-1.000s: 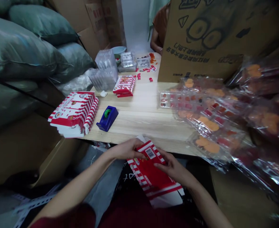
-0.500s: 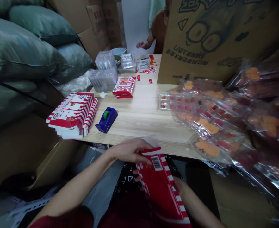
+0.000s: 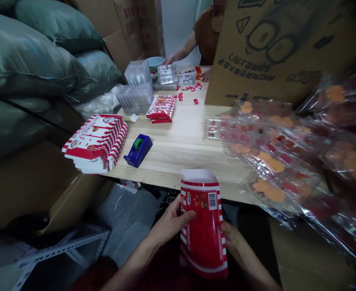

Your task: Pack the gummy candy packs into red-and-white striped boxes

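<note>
Pale wood grain runs across the tabletop, with bulging sacks at the left and a large cardboard box standing at the far right. Nearest the person, both hands are on one red-and-white carton, held in front of the body at the tabletop's near edge. The left hand clamps its left side, thumb laid over the printed face; the right hand grips the right side lower down, most of its fingers hidden behind.

It looks like thin glossy card, so probably light, springy across the face and stiffer along the folds. The shiny print may slip a little under dry fingertips, and a hard press mid-panel could dent it. Best hold: the striped long edges, as now, sparing the white flap at the top, which would likely bend first.

Farther out lie a blue tape dispenser, a stack of similar cartons to its left, and, on the right, clear-wrapped packs.
</note>
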`<state>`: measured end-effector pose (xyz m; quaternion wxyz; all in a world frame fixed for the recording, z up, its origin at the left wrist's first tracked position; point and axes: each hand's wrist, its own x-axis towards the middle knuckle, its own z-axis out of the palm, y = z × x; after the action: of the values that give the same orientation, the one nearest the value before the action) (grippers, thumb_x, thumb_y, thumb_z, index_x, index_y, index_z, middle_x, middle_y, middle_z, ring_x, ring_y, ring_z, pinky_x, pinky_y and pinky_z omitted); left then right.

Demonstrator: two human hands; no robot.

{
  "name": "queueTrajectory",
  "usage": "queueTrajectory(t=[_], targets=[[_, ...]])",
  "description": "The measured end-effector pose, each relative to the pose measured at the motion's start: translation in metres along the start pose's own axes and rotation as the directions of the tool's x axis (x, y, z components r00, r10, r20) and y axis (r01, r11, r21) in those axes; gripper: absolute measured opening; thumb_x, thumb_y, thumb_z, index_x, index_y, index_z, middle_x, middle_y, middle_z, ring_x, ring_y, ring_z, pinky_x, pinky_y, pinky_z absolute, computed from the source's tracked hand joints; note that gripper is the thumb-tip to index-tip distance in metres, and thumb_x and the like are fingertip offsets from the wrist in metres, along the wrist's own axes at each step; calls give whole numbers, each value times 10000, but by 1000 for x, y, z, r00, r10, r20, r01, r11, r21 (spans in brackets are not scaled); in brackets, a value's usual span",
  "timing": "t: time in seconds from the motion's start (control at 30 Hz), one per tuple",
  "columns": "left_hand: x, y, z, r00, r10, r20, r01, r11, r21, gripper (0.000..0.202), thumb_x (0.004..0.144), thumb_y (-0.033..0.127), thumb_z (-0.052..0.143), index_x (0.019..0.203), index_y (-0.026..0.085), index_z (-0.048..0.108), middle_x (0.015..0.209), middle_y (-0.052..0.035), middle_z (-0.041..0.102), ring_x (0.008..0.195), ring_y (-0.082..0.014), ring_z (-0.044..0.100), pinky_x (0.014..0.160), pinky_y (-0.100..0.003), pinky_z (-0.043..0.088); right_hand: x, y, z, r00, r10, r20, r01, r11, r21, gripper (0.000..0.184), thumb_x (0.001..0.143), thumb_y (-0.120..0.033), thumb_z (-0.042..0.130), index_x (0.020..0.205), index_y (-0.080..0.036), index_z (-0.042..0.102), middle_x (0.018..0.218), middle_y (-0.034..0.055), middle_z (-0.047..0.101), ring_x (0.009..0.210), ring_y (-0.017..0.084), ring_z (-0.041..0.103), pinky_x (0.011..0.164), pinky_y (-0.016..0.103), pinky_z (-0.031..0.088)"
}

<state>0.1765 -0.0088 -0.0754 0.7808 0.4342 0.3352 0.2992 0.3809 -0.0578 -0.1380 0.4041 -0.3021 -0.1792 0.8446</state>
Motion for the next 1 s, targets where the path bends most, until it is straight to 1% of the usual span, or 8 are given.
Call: queueTrajectory(t=[0.2, 0.3, 0.4, 0.5, 0.6, 0.73, 0.83, 1.0], targets=[[-15, 12, 11, 999, -17, -42, 22, 992, 128, 490, 980, 448, 625, 1439, 290, 560, 1446, -96, 616, 1353, -299, 565, 1182, -523, 405, -7, 22, -6, 994, -99, -52, 99, 995, 4, 866, 566, -583, 941, 1333, -291, 664, 1320, 128, 732, 1302, 376, 627, 1139, 563, 426], [-17, 18, 9, 997, 4, -79, 15, 973, 230, 431, 980, 457, 616, 1376, 289, 620, 1397, -95, 654, 1316, -299, 596, 1184, -524, 401, -11, 16, -1, 980, -141, -141, 141, 990, -4, 781, 630, -516, 931, 1339, -350, 650, 1325, 87, 734, 1291, 350, 640, 1122, 548, 452], [-15, 18, 8, 991, 32, -131, 11, 950, 312, 459, 969, 449, 631, 1398, 285, 614, 1432, -99, 638, 1364, -307, 560, 1200, -517, 379, -14, 3, 4, 965, -162, -204, 158, 987, -38, 803, 652, -450, 936, 1383, -379, 611, 1369, 73, 710, 1290, 342, 642, 1108, 544, 469], [-10, 11, 5, 979, 78, -186, -26, 963, 267, 483, 974, 436, 628, 1427, 274, 588, 1447, -108, 633, 1340, -305, 587, 1144, -490, 451, -15, -5, 4, 969, -165, -186, 154, 986, -71, 741, 690, -414, 922, 1366, -373, 622, 1407, 70, 684, 1329, 336, 609, 1119, 539, 458], [-2, 0, 0, 974, 99, -206, -55, 976, 210, 419, 970, 422, 642, 1342, 231, 642, 1334, -106, 708, 1229, -296, 664, 1066, -450, 516, -15, -4, 2, 980, -146, -132, 132, 985, -108, 672, 760, -363, 884, 1374, -377, 610, 1444, 57, 655, 1368, 317, 575, 1131, 533, 446], [2, -15, -7, 947, 94, -308, -30, 978, 206, 358, 936, 416, 690, 1207, 182, 689, 1206, -107, 764, 1114, -288, 711, 965, -393, 559, -17, -1, 7, 985, -148, -92, 130, 977, -171, 728, 846, -356, 820, 1492, -405, 487, 1511, 49, 592, 1404, 286, 539, 1162, 520, 418], [0, -19, -6, 920, 93, -381, -24, 983, 183, 362, 909, 414, 724, 1185, 185, 674, 1167, -100, 775, 1043, -271, 731, 903, -357, 574, -21, -8, 14, 980, -193, -58, 173, 953, -249, 778, 844, -359, 827, 1525, -397, 454, 1569, 42, 529, 1441, 265, 493, 1201, 499, 368], [-4, -14, -7, 938, 19, -346, 13, 996, 89, 427, 875, 404, 767, 1232, 206, 641, 1140, -86, 783, 1067, -274, 733, 930, -359, 569, -25, -26, 18, 969, -244, -49, 223, 937, -268, 661, 790, -361, 876, 1397, -353, 612, 1367, 53, 704, 1259, 261, 655, 1088, 466, 492]])
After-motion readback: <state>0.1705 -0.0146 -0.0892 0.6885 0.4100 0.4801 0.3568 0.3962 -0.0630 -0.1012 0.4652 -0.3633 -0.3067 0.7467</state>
